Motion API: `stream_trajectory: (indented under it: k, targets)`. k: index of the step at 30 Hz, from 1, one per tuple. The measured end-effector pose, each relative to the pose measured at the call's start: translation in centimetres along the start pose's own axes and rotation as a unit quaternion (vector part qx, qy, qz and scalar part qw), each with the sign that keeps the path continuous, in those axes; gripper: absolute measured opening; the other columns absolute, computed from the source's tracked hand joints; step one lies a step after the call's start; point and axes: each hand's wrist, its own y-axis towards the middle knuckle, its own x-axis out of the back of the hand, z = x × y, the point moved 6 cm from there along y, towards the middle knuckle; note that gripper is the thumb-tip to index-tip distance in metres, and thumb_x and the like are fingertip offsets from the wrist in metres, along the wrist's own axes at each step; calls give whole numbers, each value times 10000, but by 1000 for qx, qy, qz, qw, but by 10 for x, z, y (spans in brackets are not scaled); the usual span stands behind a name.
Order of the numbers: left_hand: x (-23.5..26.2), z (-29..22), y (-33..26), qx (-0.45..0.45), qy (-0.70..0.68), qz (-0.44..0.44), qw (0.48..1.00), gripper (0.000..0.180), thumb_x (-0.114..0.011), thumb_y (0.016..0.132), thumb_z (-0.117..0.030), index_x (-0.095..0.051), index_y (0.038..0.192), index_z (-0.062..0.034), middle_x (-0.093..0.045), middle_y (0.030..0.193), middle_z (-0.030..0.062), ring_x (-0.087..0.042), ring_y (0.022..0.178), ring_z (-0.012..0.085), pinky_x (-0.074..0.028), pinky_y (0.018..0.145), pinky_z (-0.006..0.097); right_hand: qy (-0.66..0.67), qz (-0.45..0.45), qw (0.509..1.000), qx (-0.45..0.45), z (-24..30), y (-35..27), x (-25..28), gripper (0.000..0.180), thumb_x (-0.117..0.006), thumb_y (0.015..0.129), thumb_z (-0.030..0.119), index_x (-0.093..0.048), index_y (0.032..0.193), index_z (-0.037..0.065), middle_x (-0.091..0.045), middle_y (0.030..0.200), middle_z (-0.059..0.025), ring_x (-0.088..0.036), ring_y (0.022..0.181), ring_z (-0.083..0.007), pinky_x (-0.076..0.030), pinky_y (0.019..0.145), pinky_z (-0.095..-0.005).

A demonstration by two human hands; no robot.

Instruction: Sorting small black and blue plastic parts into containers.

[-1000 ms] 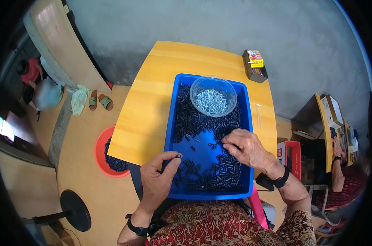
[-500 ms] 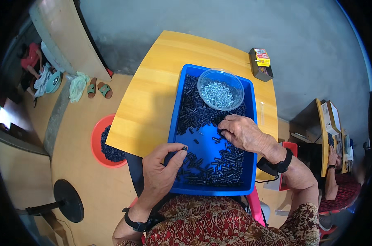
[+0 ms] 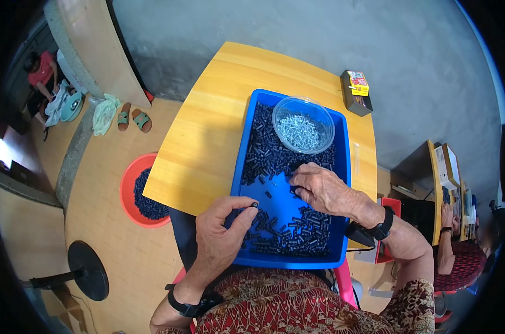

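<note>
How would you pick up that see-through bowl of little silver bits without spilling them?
Probably best by its rim. The clear round bowl sits upright in the far end of the blue tray, open side up and full of small silver pieces. Come from above with the fingers spread on opposite sides of the rim and lift it level. The tray walls and dark parts crowd its near sides.

Tray [image 3: 242, 167] on table [image 3: 208, 139]; bowl [image 3: 303, 124] in tray, rear R.
</note>
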Motion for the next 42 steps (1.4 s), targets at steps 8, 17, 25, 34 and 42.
stream_trajectory:
  k: [8,17,25,34,42]
  targets:
    - [-1,2,0,10,0,17,1000,127,-693,910,-80,-706,1011,-4,-727,972,63,-652,934,124,-497,857,266,66,-51,993,-81,-15,-6,14,216,-624,853,24,-648,1062,-27,-626,981,-188,-625,970,-366,-526,882,-423]
    - [-1,1,2,-11,-5,1,1000,125,-721,880,-72,-701,986,-8,-711,910,75,-661,833,143,-506,750,274,-45,-18,999,-6,-7,9,-3,132,-645,794,16,-640,927,15,-571,854,-133,-615,896,-326,-533,833,-409]
    - [-1,1,1,-17,12,-5,1000,111,-720,872,-60,-703,969,-7,-712,904,92,-672,844,177,-507,764,289,-68,-17,998,0,-8,16,-12,100,-649,780,40,-610,870,18,-576,858,-132,-614,886,-323,-524,813,-406]
    - [0,-1,-3,5,36,-8,999,138,-725,869,-92,-717,980,-9,-720,900,99,-674,821,164,-514,743,288,-15,-56,998,25,7,10,-1,139,-663,750,50,-572,853,28,-563,810,-144,-607,827,-357,-516,753,-434]
    - [-4,-3,-2,41,-3,-3,999,127,-723,885,-80,-724,983,0,-709,863,66,-641,791,113,-500,715,256,98,-150,981,74,77,-9,31,199,-681,781,27,-608,966,38,-581,879,-126,-610,830,-333,-516,728,-411]
